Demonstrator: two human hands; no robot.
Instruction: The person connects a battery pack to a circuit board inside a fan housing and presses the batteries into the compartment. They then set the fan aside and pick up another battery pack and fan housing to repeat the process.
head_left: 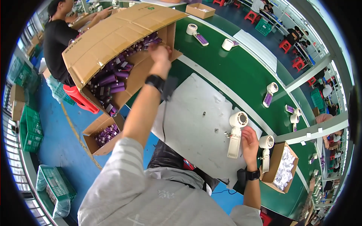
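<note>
My left hand (pixel 160 54) reaches to the mouth of a large tipped cardboard box (pixel 113 32), by its right side. Inside lie many purple battery cells (pixel 109 80) with small white parts on them. The fingers of that hand are blurred against the cells, so whether they hold one cannot be made out. My right hand (pixel 249 143) lies open on a grey-white sheet (pixel 188 113), fingers loosely bent and seemingly empty. Just left of its fingertips rests a white handheld fan (pixel 234 137), round head at the far end, with small parts at its left side.
Another fan (pixel 266 145) and an open box of white pieces (pixel 285 169) stand right of my right hand. Several fans with purple cells lie along the green belt (pixel 226 64). A smaller box of purple parts (pixel 106 135) sits below left. A co-worker (pixel 58 41) sits behind the large box.
</note>
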